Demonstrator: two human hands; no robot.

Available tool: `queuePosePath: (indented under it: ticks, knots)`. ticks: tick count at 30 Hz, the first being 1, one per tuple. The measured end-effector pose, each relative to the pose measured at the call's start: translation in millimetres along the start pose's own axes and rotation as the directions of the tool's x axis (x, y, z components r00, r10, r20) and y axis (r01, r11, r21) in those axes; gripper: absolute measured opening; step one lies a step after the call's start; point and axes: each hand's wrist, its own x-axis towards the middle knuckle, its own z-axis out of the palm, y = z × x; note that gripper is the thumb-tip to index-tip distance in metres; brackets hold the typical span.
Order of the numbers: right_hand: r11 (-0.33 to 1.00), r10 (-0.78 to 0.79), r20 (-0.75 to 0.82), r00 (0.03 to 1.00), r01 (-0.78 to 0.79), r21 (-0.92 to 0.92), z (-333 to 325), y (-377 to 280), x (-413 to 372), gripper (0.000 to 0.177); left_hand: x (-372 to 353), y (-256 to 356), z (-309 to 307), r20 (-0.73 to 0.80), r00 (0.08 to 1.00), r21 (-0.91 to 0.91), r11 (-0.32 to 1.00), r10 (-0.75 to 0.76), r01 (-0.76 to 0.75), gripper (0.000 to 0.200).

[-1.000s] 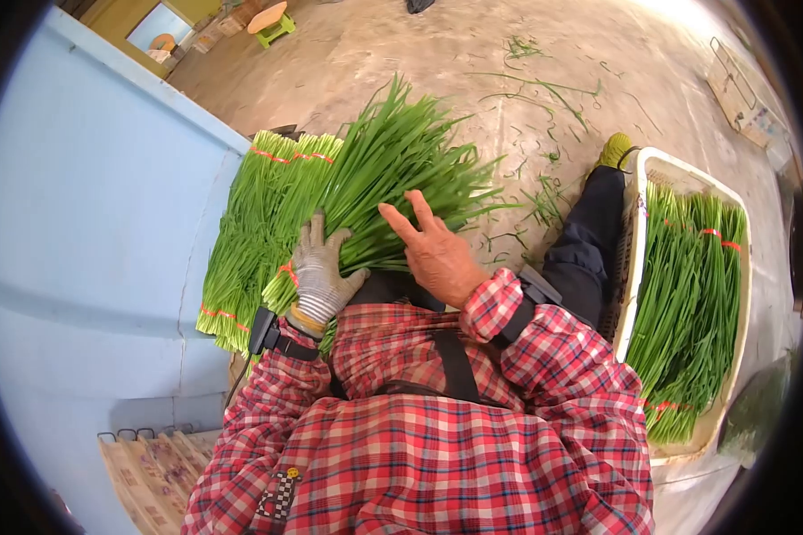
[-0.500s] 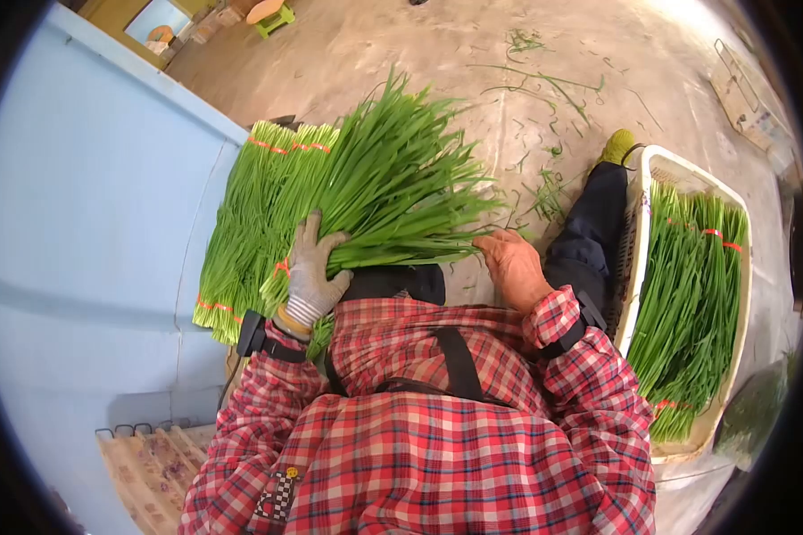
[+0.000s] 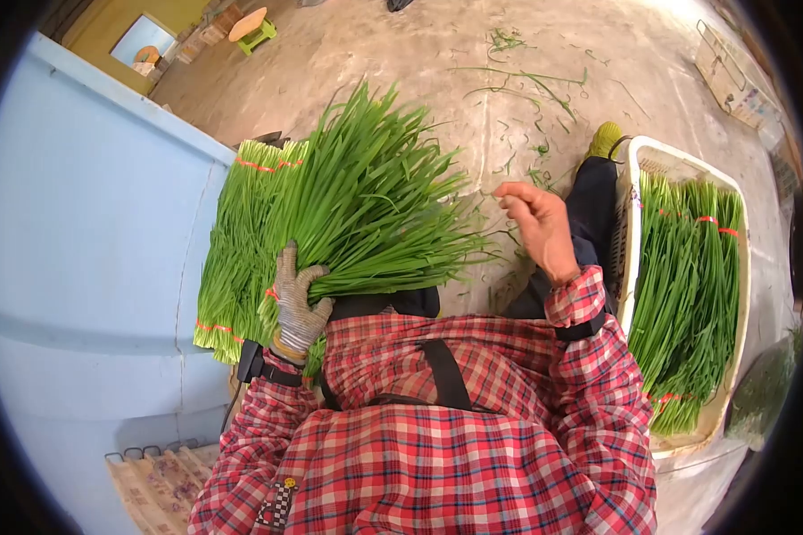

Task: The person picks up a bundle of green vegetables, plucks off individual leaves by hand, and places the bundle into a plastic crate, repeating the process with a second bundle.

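Observation:
A loose, fanned-out bunch of garlic chives (image 3: 379, 196) lies across my lap, leaf tips pointing up and right. My left hand (image 3: 300, 299), in a grey glove, grips it near the lower end, thumb on the near side. My bare right hand (image 3: 542, 230) is raised to the right of the leaf tips, apart from them. Its thumb and index finger are pinched together; whether a scrap of leaf sits between them I cannot make out. Left of the bunch, bundles of chives tied with orange bands (image 3: 227, 254) lie stacked, partly covered by it.
A white plastic crate (image 3: 629, 223) at my right holds banded chive bundles (image 3: 687, 303). Leaf scraps (image 3: 540, 85) litter the concrete floor. A blue panel (image 3: 107, 250) stands at my left, with a slatted wooden piece (image 3: 161, 486) below. A green-legged stool (image 3: 254, 34) is farther back.
My right hand has lifted off the leaf tips and moved up and right, its fingers now pinched. My left hand stays on the bunch; the view has shifted slightly.

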Motion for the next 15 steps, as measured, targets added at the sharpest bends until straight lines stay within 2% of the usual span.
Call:
queuePosePath:
  ticks: [2,3,5,8,10,13,15]
  knots:
    - [0.969,-0.174,0.162,0.971,0.199,-0.148,21.2,-14.5,0.5,0.018,-0.7,-1.7,0.2,-0.001,1.000,-0.002,1.000,0.007,-0.007,0.047]
    - [0.969,-0.174,0.159,0.972,0.198,-0.149,31.1,-13.8,1.7,0.018,-0.2,-2.1,0.6,-0.006,1.000,-0.004,1.000,0.017,-0.017,0.046]
    - [0.882,-0.231,0.275,0.933,0.320,-0.346,50.9,-5.1,4.6,0.023,1.7,2.0,-0.2,-0.006,1.000,-0.023,1.000,0.009,-0.009,0.045]
    - [0.882,-0.237,0.238,0.942,0.311,-0.354,70.7,-2.1,4.8,0.028,2.5,4.8,-0.9,-0.008,1.000,-0.044,0.999,-0.001,0.000,0.042]
    - [0.841,-0.262,0.227,0.938,0.337,-0.423,79.2,-1.2,4.1,0.028,0.2,2.0,0.7,-0.008,1.000,-0.049,0.999,0.000,-0.001,0.041]
    - [0.688,-0.447,0.207,0.870,0.483,-0.542,84.0,0.1,5.0,0.019,0.1,-6.8,0.8,-0.012,1.000,-0.098,0.995,0.026,-0.027,0.042]
    - [0.645,-0.481,0.236,0.844,0.523,-0.558,81.3,-1.9,3.0,0.017,-0.3,-5.2,-0.7,-0.014,1.000,-0.126,0.992,0.023,-0.024,0.042]
